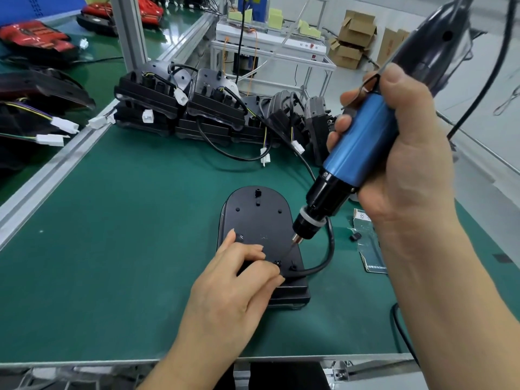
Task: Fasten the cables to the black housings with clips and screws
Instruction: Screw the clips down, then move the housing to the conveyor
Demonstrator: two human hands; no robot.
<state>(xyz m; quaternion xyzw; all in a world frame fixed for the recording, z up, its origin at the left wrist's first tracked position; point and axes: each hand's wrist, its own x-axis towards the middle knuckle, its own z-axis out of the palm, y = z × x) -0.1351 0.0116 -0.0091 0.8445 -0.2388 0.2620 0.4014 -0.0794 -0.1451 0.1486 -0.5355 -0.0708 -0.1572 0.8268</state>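
A black housing (259,218) lies flat on the green mat, rounded end away from me. A black cable (327,254) loops out from its right side. My left hand (233,282) rests on the housing's near end, thumb and fingertips pinching at a small black clip (278,262). My right hand (399,153) grips a blue and black electric screwdriver (354,156), tilted down to the left. Its thin bit (287,253) points at the clip.
Several black housings with cables and white connectors (180,114) are piled at the back of the mat. Red lamp parts (33,38) lie on the left bench. A small bag with a black part (368,243) lies to the right. The bench's front edge (197,361) is near me.
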